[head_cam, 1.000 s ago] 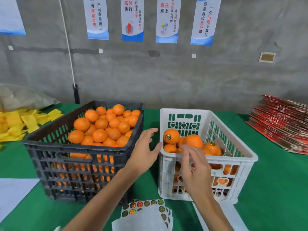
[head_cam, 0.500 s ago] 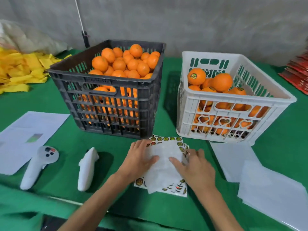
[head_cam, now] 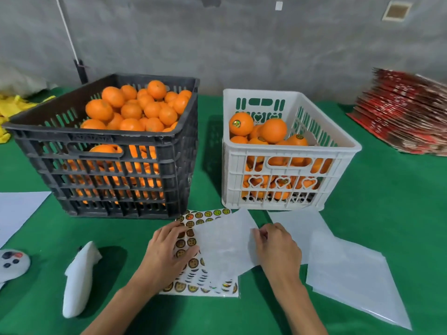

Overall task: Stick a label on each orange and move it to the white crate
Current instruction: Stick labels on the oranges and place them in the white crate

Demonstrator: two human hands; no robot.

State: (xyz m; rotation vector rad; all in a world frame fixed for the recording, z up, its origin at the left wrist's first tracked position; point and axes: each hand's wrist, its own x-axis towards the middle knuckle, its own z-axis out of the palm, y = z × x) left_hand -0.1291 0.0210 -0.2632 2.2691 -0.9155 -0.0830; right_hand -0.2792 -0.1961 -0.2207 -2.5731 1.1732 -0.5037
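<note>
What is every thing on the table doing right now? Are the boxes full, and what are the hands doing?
black crate, upright, heaped with oranges
white crate, upright, partly filled with labelled oranges
label sheets, stacked flat on the green cloth
white backing sheet, lifted off the labels
left hand, pressing flat on the label sheets
right hand, pinching the white backing sheet's edge
used backing sheets, lying loose at the right

A fruit-packing workroom: bare grey concrete wall (head_cam: 242, 44), a green cloth-covered tabletop (head_cam: 387, 201), a black plastic crate (head_cam: 108, 189) heaped with oranges, and stacked flat red cartons (head_cam: 406, 112).
</note>
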